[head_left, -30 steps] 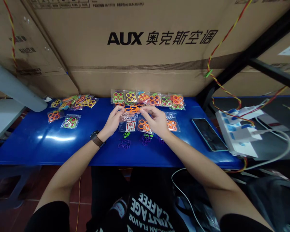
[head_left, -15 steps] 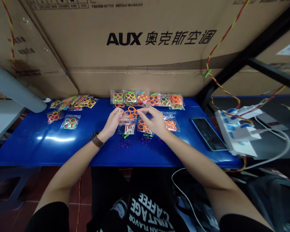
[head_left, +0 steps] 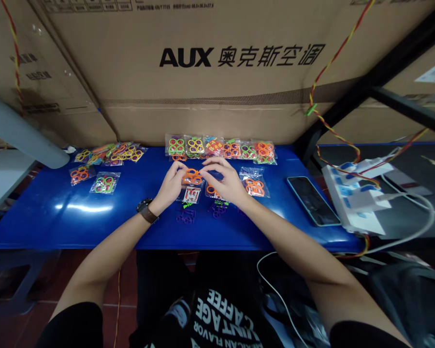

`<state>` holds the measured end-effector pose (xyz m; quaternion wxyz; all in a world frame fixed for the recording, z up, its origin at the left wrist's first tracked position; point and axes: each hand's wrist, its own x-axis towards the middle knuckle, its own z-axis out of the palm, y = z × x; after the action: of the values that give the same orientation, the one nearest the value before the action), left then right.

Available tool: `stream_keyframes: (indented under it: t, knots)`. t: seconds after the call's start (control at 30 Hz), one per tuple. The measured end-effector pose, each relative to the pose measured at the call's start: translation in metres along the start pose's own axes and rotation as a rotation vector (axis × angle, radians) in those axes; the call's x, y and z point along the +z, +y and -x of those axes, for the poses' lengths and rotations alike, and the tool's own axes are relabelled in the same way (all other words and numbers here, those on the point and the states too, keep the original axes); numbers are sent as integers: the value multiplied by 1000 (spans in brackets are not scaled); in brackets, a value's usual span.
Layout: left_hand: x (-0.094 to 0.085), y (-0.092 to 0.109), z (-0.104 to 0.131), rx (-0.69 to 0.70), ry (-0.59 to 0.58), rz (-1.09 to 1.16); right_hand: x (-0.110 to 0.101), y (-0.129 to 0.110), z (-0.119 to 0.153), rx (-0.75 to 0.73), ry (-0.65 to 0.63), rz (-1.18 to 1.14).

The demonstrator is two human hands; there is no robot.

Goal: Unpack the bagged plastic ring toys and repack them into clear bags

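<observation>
Over the middle of the blue table, my left hand [head_left: 171, 186] pinches the edge of a clear plastic bag [head_left: 184, 194] that has a red and white printed card [head_left: 192, 194] inside. An orange four-ring plastic piece [head_left: 192, 176] lies at the upper part of this bag, partly overlapped by the film. My right hand [head_left: 226, 182] is closed at the piece's right side, thumb and forefinger on its edge. Under the right hand lies a second bag with orange rings [head_left: 212, 188], partly hidden. Small purple parts [head_left: 186, 216] and a green part [head_left: 187, 205] lie just in front.
A row of filled bags [head_left: 213, 146] lines the back by the cardboard box [head_left: 217, 104]. More filled bags [head_left: 125, 152] lie at the left. On the right are a bag with orange rings [head_left: 254, 187], a phone [head_left: 313, 200] and a power strip [head_left: 348, 195].
The orange ring piece has moved down and slightly left, from above the card bag to its upper part. Both hands stay close together, the right having shifted slightly left.
</observation>
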<state>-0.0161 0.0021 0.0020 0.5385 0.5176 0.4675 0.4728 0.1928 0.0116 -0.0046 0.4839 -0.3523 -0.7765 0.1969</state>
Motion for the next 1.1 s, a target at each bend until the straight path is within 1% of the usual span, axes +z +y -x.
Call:
stream_keyframes:
  t: [0.1,0.2,0.3,0.37,0.47,0.57,0.63,0.73,0.8,0.87,0.93,1.1]
  knots:
    - [3,4,4,24,-1,-33,1,-1,0,15,-22,-28]
    - [5,6,5,53,1,-36,1,-2,-1,60,-62,-54]
    - [3,7,5,101,16,-25,0,-1,-1,118,-142,-105]
    - [0,7,4,93,0,-16,-1,0,-3,148,-161,-139]
    - [-3,9,3,33,-77,-5,-6,4,-7,207,-79,-160]
    - [-4,9,1,-11,-151,-30,-12,12,-11,332,33,-206]
    - [-3,7,-1,-47,-187,-84,-15,19,-13,422,82,-278]
    - [-2,4,-3,-63,-218,-157,-13,30,-13,533,112,-416]
    - [-2,3,-3,-47,-218,-169,-11,36,-12,572,109,-449]
    - [-2,3,-3,-35,-211,-163,-10,39,-12,568,99,-428]
    - [-2,3,-3,-32,-198,-150,-11,40,-12,518,92,-382]
    - [-2,4,-4,-58,-147,-118,-20,36,-15,216,48,-194]
